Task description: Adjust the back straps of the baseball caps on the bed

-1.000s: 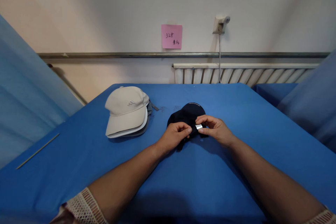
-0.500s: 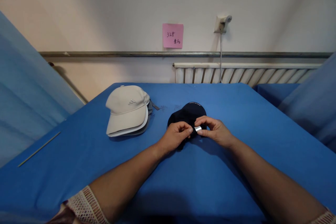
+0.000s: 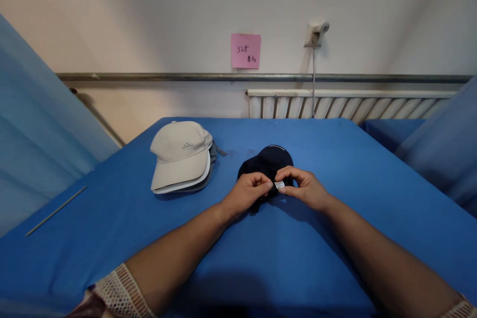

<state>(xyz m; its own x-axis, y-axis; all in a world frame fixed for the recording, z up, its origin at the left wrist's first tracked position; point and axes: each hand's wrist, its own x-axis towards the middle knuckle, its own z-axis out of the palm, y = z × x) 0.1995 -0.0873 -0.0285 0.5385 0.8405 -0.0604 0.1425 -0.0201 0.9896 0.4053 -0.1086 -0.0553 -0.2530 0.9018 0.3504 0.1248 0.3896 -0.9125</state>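
A dark navy cap (image 3: 269,159) lies on the blue table (image 3: 335,169) with its back toward me. My left hand (image 3: 246,195) pinches the cap's rear strap, fingers closed on the dark fabric. My right hand (image 3: 304,189) is closed too, thumb and fingers gripping the small silver buckle (image 3: 279,185) on that strap. The two hands almost touch at the back of the cap. To the left sits a stack of caps (image 3: 181,158), a beige one on top of a white and a grey one.
A thin stick (image 3: 55,211) lies near the table's left edge. Blue curtains hang on both sides. Behind the table are a white radiator (image 3: 346,105), a metal rail, a pink note (image 3: 245,51) and a wall plug with a cord.
My right hand has slid the silver buckle slightly left, toward my left hand. The caps have not shifted.
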